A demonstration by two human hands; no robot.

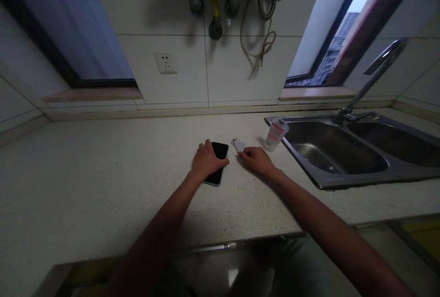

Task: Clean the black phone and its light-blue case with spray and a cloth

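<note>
A black smartphone (219,151) lies flat on the pale speckled countertop (103,173), screen dark. My left hand (207,160) rests on the phone's left half, fingers curled over it and thumb across its middle. My right hand (257,158) lies knuckles-up just right of the phone, fingers bent, its fingertips pinching a small white packet (238,144) that lies on the counter. A white tube with red print (275,134) stands tilted beside the sink rim, a little right of my right hand.
A double stainless sink (319,180) with a tall tap (374,74) fills the right side. On the tiled back wall are a socket (165,62), hoses and a hanging cord (261,35). Windows sit at both back corners.
</note>
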